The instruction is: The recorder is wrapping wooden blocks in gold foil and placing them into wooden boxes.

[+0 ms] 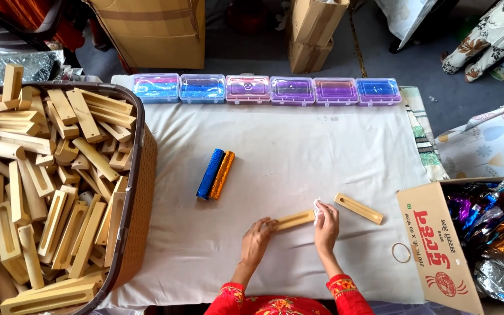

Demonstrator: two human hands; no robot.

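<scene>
A pale, smooth rectangular wooden block (294, 220) lies flat on the white cloth-covered table (298, 146), just in front of the person. The left hand (256, 238) grips the block's left end, fingers curled over it. The right hand (326, 224) pinches a small white scrap (317, 205), cloth or paper, I cannot tell which, against the block's right end.

Just to the right, apart from the hands, lies a second wooden block with a long slot cut in its face (358, 208); count on the cloth: two blocks.

Near the table's centre lie two foil-wrapped cylinders side by side and touching: one glittering blue roll (210, 174) and one glittering orange-gold roll (222, 174).

Along the far edge stands a row of six clear plastic lidded boxes (269, 90), contents blue, pink and purple.

On the left, a brown woven basket (137, 192) is heaped with many like wooden blocks, several slotted; too many to count.

On the right, one thin ring-shaped rubber band (401, 252) lies on the cloth beside an open cardboard carton (438, 245) holding crumpled shiny foil wrappers (491, 227) in purple, blue and silver.
</scene>
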